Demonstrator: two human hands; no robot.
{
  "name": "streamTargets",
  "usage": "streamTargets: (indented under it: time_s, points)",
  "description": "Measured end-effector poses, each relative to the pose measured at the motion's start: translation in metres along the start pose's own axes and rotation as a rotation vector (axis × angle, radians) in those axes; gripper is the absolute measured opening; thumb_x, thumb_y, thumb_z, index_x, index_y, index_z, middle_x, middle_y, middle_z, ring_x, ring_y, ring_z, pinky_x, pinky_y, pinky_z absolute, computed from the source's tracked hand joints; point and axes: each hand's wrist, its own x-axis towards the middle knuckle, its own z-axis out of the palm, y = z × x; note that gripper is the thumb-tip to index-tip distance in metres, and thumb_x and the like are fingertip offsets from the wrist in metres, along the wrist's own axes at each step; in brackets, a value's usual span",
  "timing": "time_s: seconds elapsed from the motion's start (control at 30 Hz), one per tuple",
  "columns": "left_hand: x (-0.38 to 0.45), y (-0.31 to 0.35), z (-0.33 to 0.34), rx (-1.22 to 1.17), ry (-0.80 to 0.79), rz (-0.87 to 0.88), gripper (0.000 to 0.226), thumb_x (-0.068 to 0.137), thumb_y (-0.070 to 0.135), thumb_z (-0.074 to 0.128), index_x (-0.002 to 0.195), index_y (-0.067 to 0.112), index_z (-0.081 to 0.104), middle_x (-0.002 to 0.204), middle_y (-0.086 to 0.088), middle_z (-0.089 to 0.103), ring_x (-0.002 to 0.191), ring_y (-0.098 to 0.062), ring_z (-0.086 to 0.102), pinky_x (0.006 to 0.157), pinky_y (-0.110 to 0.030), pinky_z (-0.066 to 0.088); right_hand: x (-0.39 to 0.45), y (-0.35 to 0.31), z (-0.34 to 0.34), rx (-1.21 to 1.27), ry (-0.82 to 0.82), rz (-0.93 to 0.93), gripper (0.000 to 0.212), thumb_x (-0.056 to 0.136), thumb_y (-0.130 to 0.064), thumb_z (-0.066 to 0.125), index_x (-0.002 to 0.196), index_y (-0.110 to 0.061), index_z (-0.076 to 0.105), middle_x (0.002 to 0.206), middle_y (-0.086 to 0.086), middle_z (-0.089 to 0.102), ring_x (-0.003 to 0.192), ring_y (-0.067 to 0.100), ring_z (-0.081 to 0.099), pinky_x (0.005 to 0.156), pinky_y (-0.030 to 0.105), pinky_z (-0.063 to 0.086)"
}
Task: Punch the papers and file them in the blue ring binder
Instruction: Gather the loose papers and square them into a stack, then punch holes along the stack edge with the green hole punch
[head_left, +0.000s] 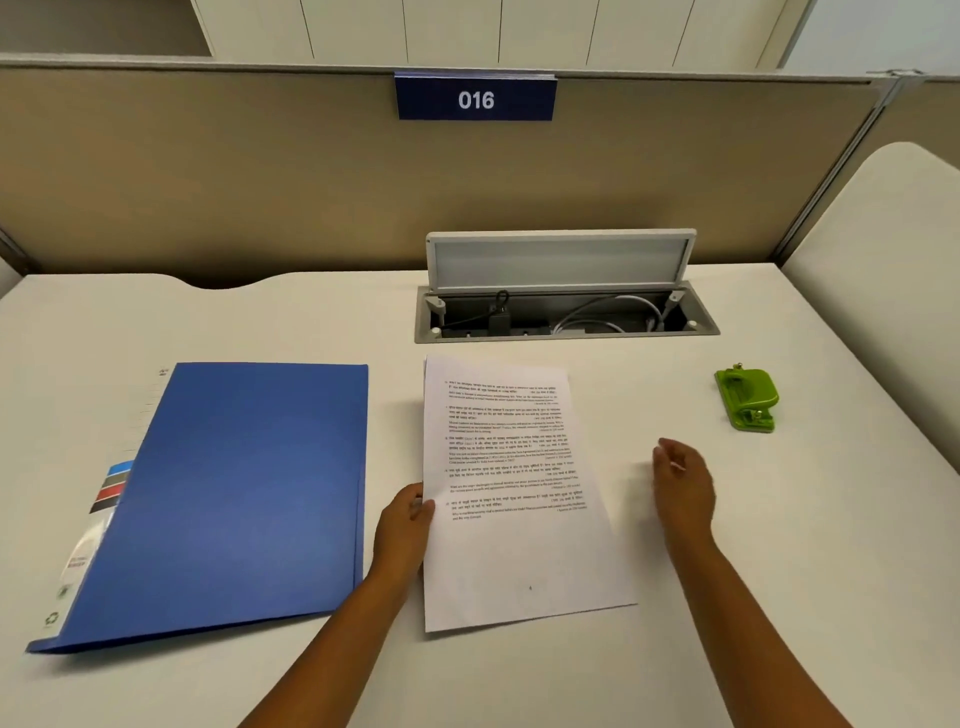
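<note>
Two hands are working over a white counter (675, 519) enclosed by beige partitions. Left hand (402, 530) is pinching the papers' (519, 545) left edge; right hand (680, 491) is hovering relaxed, holding nothing. Closed blue ring binder (244, 493) is lying left; green punch (748, 397) far right, apart.

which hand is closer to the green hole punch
Right. The right hand hovers open over the desk, below and left of the green hole punch; the left hand holds the papers' left edge, farther away.
</note>
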Motion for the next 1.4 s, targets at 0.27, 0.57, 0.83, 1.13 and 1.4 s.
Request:
streamTargets:
  time_s: [0.27, 0.57, 0.83, 1.13, 1.4]
  points:
    - [0.0, -0.005, -0.002, -0.033, -0.033, 0.043, 0.023, 0.095, 0.014, 0.04, 0.115, 0.014, 0.051, 0.114, -0.009, 0.059, 0.096, -0.024, 0.058, 0.088, -0.038, 0.05, 0.089, -0.006, -0.021, -0.177, 0.303, -0.011, 0.03, 0.088, -0.01, 0.053, 0.117, -0.005, 0.06, 0.12, 0.025, 0.058, 0.113, 0.042, 0.049, 0.099, 0.04, 0.032]
    - [0.001, -0.005, -0.003, -0.027, -0.047, 0.055, 0.018, 0.095, 0.014, 0.04, 0.108, 0.019, 0.05, 0.111, -0.005, 0.058, 0.096, -0.022, 0.057, 0.089, -0.038, 0.049, 0.128, 0.003, -0.029, -0.111, 0.201, 0.182, 0.038, 0.094, -0.027, 0.046, 0.13, -0.015, 0.052, 0.131, 0.019, 0.05, 0.122, 0.042, 0.042, 0.103, 0.042, 0.033]
    - [-0.002, -0.005, -0.005, -0.017, -0.063, 0.074, 0.027, 0.095, 0.014, 0.04, 0.119, 0.011, 0.049, 0.109, -0.002, 0.055, 0.093, -0.017, 0.055, 0.079, -0.024, 0.047, 0.138, -0.003, -0.045, 0.164, 0.232, 0.186, 0.042, 0.095, -0.03, 0.045, 0.126, -0.002, 0.053, 0.132, 0.018, 0.053, 0.119, 0.03, 0.05, 0.092, 0.021, 0.035]
    - [-0.003, -0.005, -0.007, -0.095, -0.08, 0.053, 0.017, 0.095, 0.015, 0.039, 0.106, 0.022, 0.049, 0.106, -0.003, 0.059, 0.09, -0.019, 0.059, 0.084, -0.035, 0.051, 0.111, 0.012, -0.042, 0.133, 0.078, 0.169, 0.039, 0.087, -0.024, 0.062, 0.118, -0.001, 0.058, 0.117, 0.018, 0.06, 0.095, 0.027, 0.057, 0.069, 0.022, 0.048]
    - [-0.01, -0.004, -0.009, -0.074, -0.087, 0.035, 0.023, 0.095, 0.016, 0.039, 0.116, 0.017, 0.049, 0.109, -0.004, 0.058, 0.093, -0.021, 0.058, 0.09, -0.04, 0.049, 0.024, 0.02, -0.026, -0.001, -0.154, 0.056, 0.023, 0.087, -0.022, 0.061, 0.106, -0.011, 0.066, 0.087, 0.015, 0.062, 0.079, 0.027, 0.058, 0.075, 0.033, 0.046]
